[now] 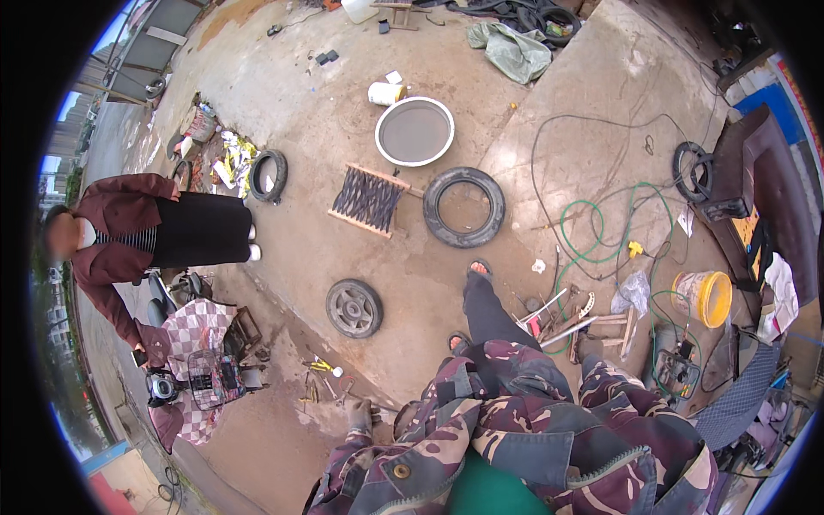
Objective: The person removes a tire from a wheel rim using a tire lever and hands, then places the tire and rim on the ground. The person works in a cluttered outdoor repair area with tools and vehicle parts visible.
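Note:
My left hand point(360, 417), in a greyish glove, is low beside several hand tools on the wet ground. A thin rod lies by its fingers; I cannot tell whether the hand grips it. Yellow-handled pliers point(321, 366) lie just beyond, to the left. My right hand point(590, 347) shows small at the end of a camouflage sleeve, close to a small wooden stool frame point(628, 330). Its fingers are too unclear to read. Ahead of me a spoked wheel with a tyre point(330, 309) lies flat. A bare tyre point(431, 215) rests farther off, near my outstretched foot.
A round basin of murky water point(378, 136) and a stool with a woven dark seat point(367, 201) stand farther away. At left, a person point(129, 223) stands by a scooter point(160, 384). A green hose point(562, 225) and a yellow bucket point(715, 299) are at right.

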